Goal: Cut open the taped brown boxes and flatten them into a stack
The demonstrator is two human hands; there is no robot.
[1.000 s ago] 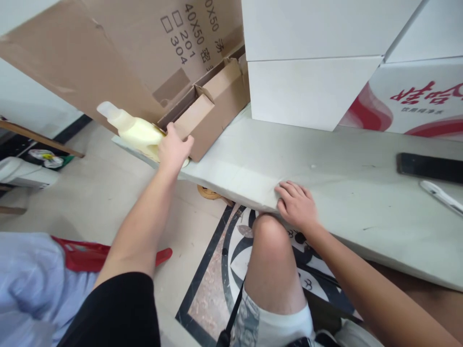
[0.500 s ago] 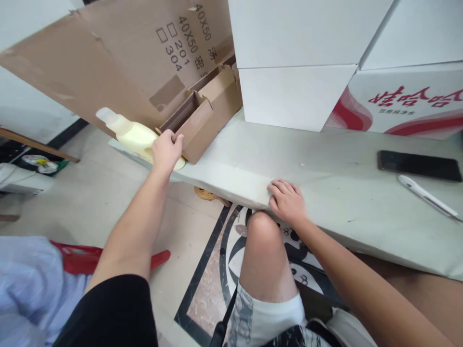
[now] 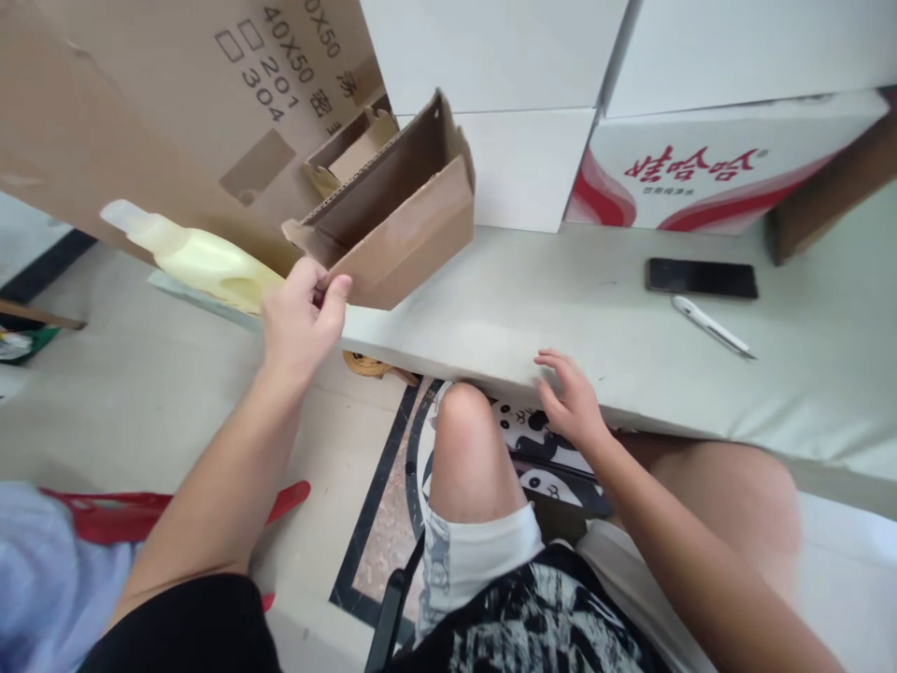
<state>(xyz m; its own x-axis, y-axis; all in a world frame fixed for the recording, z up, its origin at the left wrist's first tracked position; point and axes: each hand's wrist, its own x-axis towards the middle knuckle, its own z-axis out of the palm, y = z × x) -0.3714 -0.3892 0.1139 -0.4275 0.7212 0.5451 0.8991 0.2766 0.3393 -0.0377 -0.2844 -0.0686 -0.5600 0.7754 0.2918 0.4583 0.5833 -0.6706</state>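
One bottle (image 3: 203, 263) hides partly behind the left hand (image 3: 298, 313) gripping a carton (image 3: 413, 245).

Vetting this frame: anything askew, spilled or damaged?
Nothing looks spilled. Mildly odd: the yellow bottle is near the edge of the table, beside the left hand gripping the open cardboard box, so it might get knocked.

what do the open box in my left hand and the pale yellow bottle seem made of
Open box: matte brown corrugated cardboard, its cut edge showing fluting. Pale yellow bottle: probably smooth plastic, judging by its molded shape and translucence.
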